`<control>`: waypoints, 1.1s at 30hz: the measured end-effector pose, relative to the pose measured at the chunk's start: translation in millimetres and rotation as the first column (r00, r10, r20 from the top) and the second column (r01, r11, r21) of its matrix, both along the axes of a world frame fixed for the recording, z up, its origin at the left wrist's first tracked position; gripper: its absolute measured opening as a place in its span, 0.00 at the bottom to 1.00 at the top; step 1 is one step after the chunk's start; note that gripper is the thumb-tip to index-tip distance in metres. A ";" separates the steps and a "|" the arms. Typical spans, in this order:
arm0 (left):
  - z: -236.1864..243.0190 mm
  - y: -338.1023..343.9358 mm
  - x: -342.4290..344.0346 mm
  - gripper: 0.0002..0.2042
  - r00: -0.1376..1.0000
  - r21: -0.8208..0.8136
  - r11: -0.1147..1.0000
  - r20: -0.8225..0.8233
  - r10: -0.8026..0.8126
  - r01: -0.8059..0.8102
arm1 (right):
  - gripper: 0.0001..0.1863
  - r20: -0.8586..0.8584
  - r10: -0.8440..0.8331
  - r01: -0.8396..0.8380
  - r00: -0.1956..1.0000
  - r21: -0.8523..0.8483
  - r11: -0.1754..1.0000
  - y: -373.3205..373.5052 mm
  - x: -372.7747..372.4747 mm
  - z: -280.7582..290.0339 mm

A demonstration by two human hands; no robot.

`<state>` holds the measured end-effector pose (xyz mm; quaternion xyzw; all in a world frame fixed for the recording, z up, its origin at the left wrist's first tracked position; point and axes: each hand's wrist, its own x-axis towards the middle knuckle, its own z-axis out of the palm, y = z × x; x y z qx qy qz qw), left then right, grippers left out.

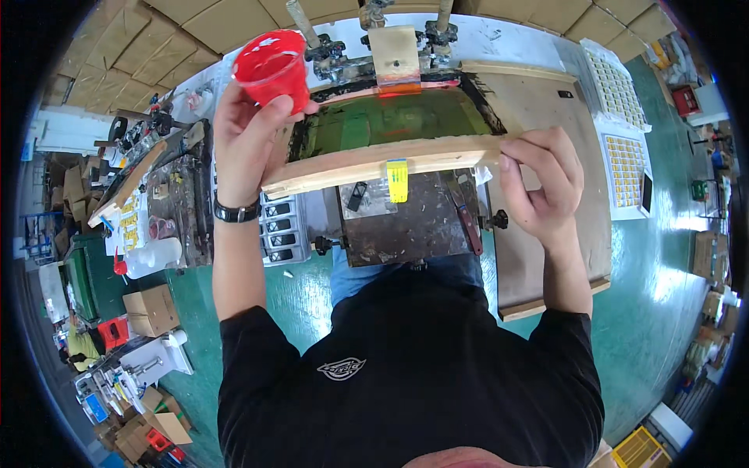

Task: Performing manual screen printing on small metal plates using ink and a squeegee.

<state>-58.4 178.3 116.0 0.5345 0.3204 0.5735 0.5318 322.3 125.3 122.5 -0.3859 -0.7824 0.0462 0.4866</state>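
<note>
My left hand [240,152] is closed around a red-smeared plastic cup [275,74], held up over the far left part of a screen-printing frame [335,170]. Red ink coats the cup's walls. The frame is wooden, with green mesh [367,121] and dark edges, and its near bar is raised above the work board. At the right end of that bar, the bent fingers of my right hand [550,175] grip the corner. A yellow tag [398,181] hangs on the bar's front. Behind the mesh, a pale wooden squeegee [395,58] stands upright with red along its lower edge.
Below the frame, a stained board [402,226] carries a small black piece [357,195] and a knife [470,226]. Black parts in a white tray [279,226] lie left. Sheets of small yellowish pieces [624,168] lie right, beyond a brown board [527,249]. Cardboard boxes [234,35] line the back.
</note>
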 end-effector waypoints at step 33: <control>-4.8 -5.8 25.8 0.29 0.778 0.157 0.988 -0.621 0.095 0.004 | 0.16 -0.630 0.107 -0.418 0.769 -0.370 0.830 70.5 -28.6 -37.5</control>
